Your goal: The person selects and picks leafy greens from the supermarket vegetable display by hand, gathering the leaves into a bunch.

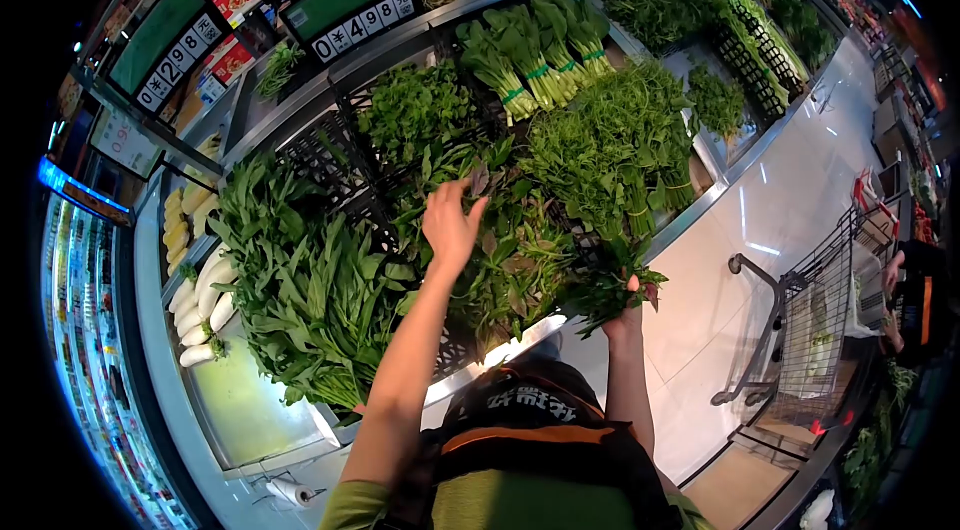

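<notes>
My left hand (452, 222) reaches over the pile of loose leafy herbs (515, 275) in the middle of the display. Its thumb stands apart from its curved fingers, right beside a purplish leafy sprig (481, 178); whether they touch it I cannot tell. At the display's front edge, my right hand (625, 318) is closed around the stems of a bunch of leafy herbs (610, 288), some with dark purple leaves. Most of the right fingers are hidden by the leaves.
Long-leafed greens (325, 300) and white radishes (207, 302) lie to the left. Feathery greens (615, 135) and banded leafy bundles (540, 45) sit farther back. Price signs (355, 15) stand behind. On the right, a shopping cart (815, 320) is near another person's hands (893, 300).
</notes>
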Demonstrator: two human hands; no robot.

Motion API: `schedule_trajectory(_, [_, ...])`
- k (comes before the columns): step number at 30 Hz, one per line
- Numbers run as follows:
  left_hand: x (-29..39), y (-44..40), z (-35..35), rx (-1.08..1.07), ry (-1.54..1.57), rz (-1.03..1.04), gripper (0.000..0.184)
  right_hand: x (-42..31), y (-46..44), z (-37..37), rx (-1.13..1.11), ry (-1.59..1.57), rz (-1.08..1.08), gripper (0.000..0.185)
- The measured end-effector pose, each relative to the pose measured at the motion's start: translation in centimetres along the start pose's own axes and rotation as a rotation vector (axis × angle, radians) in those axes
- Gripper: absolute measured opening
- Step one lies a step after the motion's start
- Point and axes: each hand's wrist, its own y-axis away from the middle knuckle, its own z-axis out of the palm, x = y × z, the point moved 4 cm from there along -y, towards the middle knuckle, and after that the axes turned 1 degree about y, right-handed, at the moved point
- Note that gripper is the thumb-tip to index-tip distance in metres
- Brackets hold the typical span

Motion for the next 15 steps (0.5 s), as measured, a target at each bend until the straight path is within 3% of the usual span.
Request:
schedule_trajectory(2, [-2.9, -0.3, 2.7, -0.162, -0.003, -0.041, 0.016, -0.2, 0.2, 0.3, -0.003, 0.023, -0.027, 0.06])
schedule_trajectory(4, [-3.8, -0.4, 1.8, -0.048, 0.222, -0.123, 0.013, -0.2, 0.2, 1.1, 0.029, 0.033, -0.048, 0.06])
schedule_trajectory(5, [-4.4, -0.6, 1.2, 0.024, 0.487, -0.147, 0.013, -0.5, 0.5, 1.6, 0.007, 0.05, -0.099, 0.06])
schedule_trajectory(6, [-4.9, -0.5, 0.5, 0.032, 0.644, -0.301, 0.017, -0.3, 0.4, 1.6, 0.012, 0.043, -0.073, 0.061])
schedule_trajectory(8, [-3.9, 0.5, -1.1, -0.006, 1.314, -0.827, 0.023, -0.3, 0.2, 1.3, 0.027, 0.031, -0.011, 0.062])
schedule_trajectory(10, [-4.0, 1.4, -1.3, -0.032, 1.681, -0.842, 0.02, 0.3, 0.1, 2.0, -0.006, 0.023, 0.001, 0.056])
schedule_trajectory(15, [-3.0, 4.2, -0.7, -0.035, 1.872, -0.941, 0.017, 3.3, -0.1, 3.3, 0.021, 0.111, 0.056, 0.048])
